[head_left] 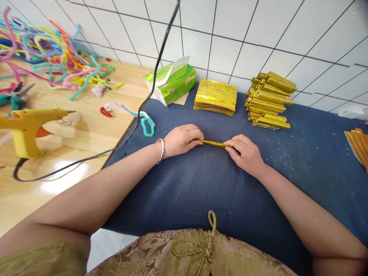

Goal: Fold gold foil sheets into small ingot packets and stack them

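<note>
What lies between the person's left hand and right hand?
The head view shows a thin gold strip there, pinched by the left hand and right hand.

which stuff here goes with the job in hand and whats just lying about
Likely part of the job:
thin gold piece, between left hand and right hand
flat gold stack
pile of gold strips

Apparently just lying about:
yellow glue gun
colourful fuzzy strands
green tissue pack

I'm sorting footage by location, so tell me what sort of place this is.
Probably a craft workspace: there's a yellow glue gun, colourful pipe cleaners and stacked gold sheets.
</note>
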### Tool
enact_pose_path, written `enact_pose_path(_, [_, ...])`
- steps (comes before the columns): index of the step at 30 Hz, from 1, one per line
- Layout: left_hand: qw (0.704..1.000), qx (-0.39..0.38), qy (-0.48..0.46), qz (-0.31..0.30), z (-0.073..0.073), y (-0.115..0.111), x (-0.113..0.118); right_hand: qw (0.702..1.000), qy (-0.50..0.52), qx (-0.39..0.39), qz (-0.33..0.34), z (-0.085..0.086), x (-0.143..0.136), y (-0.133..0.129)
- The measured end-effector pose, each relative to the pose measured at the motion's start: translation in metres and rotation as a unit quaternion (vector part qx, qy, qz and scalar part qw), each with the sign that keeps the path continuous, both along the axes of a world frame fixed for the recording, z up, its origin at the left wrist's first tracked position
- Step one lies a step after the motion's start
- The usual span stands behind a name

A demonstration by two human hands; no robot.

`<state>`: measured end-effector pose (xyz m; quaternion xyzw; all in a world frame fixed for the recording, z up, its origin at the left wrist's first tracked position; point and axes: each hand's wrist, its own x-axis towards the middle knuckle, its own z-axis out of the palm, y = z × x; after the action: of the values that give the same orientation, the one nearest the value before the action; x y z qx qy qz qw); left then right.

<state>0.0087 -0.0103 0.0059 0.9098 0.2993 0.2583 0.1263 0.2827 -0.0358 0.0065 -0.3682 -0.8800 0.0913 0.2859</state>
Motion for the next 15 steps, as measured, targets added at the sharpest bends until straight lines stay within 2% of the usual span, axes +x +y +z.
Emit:
enact_pose_path(5, [0.998,0.063,0.009,0.025,0.0035,-0.0038,-0.0008,1.0,0.013,-0.005,-0.028,-0.0001,0.0006,0.0009])
enact_pose_path(11, [0.988,0.15,0.023,0.015,0.0055,-0.0078,0.0001,0.999,0.016,-0.022,-0.04,0.0003,0.0007,0.0003])
enact_pose_path(15, [0.984,0.175,0.03,0.011,0.0033,-0.0082,0.0002,0.998,0.032,-0.022,-0.038,0.0037,-0.0009,-0.0006])
